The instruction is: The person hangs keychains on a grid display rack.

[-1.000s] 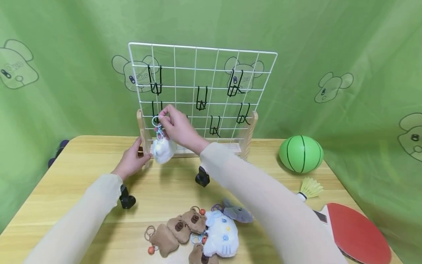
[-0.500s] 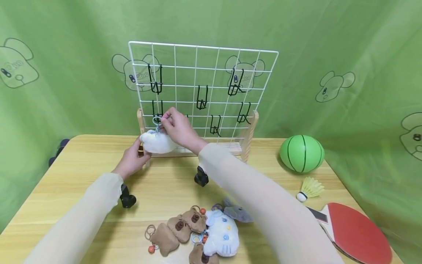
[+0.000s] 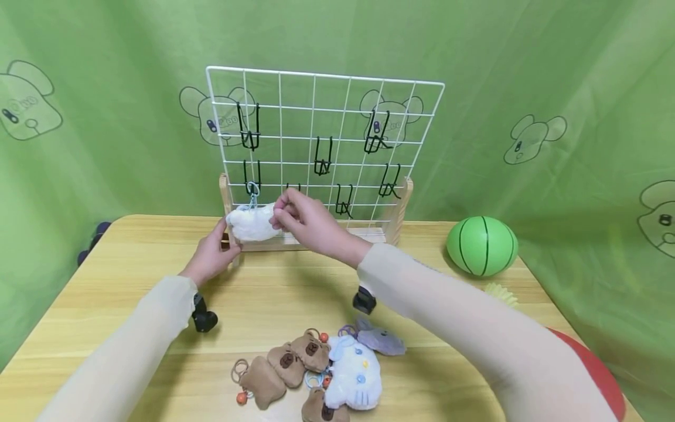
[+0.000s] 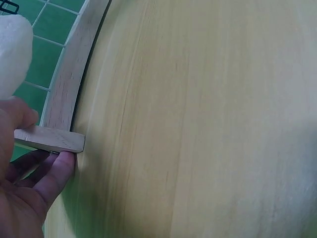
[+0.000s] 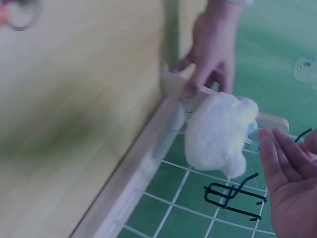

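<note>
A white plush keychain (image 3: 254, 224) hangs by its light-blue ring (image 3: 253, 188) from a black hook at the left of the white wire grid (image 3: 325, 76). My left hand (image 3: 211, 255) grips the wooden foot (image 4: 54, 139) of the rack, thumb on one side and fingers on the other in the left wrist view. My right hand (image 3: 316, 228) is off the ring, beside the plush's right end. In the right wrist view its fingers (image 5: 280, 158) lie fairly straight near the plush (image 5: 215, 134), pinching nothing; whether they touch it I cannot tell.
Several brown plush keychains (image 3: 263, 384), a white cat-like plush (image 3: 358, 375) and a grey one (image 3: 382, 341) lie at the front. On the right are a green ball (image 3: 482, 246), a shuttlecock (image 3: 501, 294) and a red paddle (image 3: 593, 363), partly behind my right sleeve. Other black hooks (image 3: 344, 205) hang on the grid.
The plush has turned sideways and its ring has gone onto the hook. My right hand has let go of the ring and moved right and down. My left hand has stayed put.
</note>
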Action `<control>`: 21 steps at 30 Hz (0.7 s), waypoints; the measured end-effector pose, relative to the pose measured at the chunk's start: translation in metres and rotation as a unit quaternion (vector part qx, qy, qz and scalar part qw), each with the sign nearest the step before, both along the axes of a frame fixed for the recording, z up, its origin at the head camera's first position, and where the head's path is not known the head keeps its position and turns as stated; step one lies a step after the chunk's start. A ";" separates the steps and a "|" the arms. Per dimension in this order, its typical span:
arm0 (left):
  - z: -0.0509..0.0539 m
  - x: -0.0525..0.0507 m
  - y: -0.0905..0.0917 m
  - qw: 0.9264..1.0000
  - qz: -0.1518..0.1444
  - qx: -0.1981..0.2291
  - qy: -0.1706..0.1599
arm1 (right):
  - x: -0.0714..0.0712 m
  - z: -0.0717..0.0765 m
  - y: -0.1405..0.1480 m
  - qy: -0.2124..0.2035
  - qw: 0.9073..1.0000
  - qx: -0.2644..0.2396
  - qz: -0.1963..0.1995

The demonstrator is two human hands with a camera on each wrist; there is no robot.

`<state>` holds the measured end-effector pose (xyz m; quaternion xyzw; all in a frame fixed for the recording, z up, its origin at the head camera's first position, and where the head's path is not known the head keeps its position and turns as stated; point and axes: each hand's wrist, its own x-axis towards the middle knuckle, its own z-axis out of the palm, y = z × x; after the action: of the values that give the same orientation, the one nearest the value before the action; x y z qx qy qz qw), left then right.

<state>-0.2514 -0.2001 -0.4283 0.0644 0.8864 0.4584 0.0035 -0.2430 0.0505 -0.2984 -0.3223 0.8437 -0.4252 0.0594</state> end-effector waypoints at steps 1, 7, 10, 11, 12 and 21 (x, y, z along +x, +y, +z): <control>0.000 0.000 0.000 1.000 0.001 0.000 -0.001 | 0.004 -0.002 0.004 -0.001 1.000 0.007 0.009; -0.002 0.001 -0.003 1.000 0.002 0.000 -0.007 | 0.023 -0.020 0.032 -0.019 0.995 0.055 0.075; -0.002 0.002 -0.004 1.000 0.002 -0.003 -0.007 | 0.029 -0.032 0.048 -0.032 0.991 0.082 0.101; -0.002 0.001 -0.004 1.000 0.003 -0.004 -0.006 | 0.030 -0.036 0.054 -0.038 0.989 0.095 0.107; -0.002 0.001 -0.004 1.000 0.003 -0.004 -0.006 | 0.032 -0.041 0.060 -0.039 0.987 0.111 0.112; -0.002 -0.001 -0.002 1.000 0.000 -0.005 -0.007 | 0.046 -0.075 0.111 -0.081 0.960 0.227 0.141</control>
<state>-0.2519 -0.2024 -0.4303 0.0613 0.8886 0.4545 0.0101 -0.1967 0.1616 -0.3731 -0.3807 0.8562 -0.2346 0.2587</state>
